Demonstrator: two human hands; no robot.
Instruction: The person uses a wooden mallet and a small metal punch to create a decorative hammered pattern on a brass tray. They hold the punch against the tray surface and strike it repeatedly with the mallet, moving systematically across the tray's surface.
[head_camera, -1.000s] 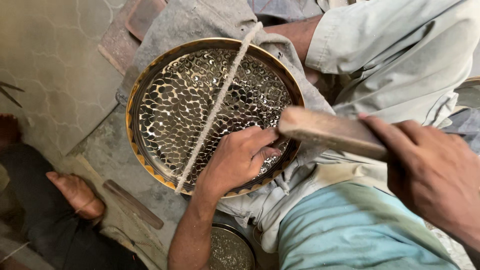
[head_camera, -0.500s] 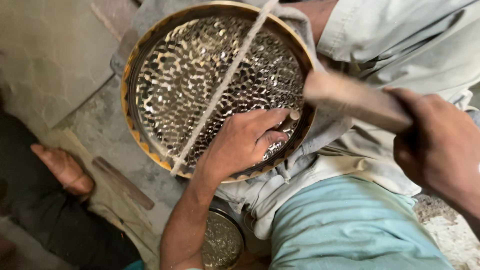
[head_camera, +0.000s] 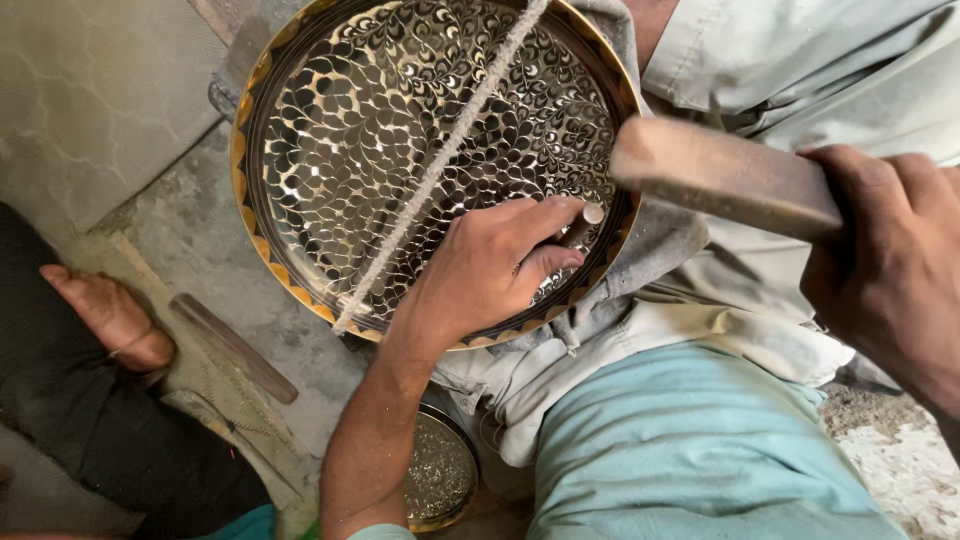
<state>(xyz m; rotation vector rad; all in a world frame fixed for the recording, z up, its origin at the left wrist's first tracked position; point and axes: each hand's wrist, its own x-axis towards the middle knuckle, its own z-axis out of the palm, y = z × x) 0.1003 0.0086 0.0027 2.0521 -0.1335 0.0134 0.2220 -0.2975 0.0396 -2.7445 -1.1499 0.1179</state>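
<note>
Both your hands busy: left pinching punch on tray, right fisting mallet.

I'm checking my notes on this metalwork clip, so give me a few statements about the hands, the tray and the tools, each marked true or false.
1. The left hand pinches a small punch against the round patterned tray. True.
2. The right hand is empty. False: it grips a wooden mallet.
3. A cord runs across the tray. True.
4. The tray is plain and smooth. False: leaf-like marks cover it.
5. A bare foot shows at the left. True.
</note>
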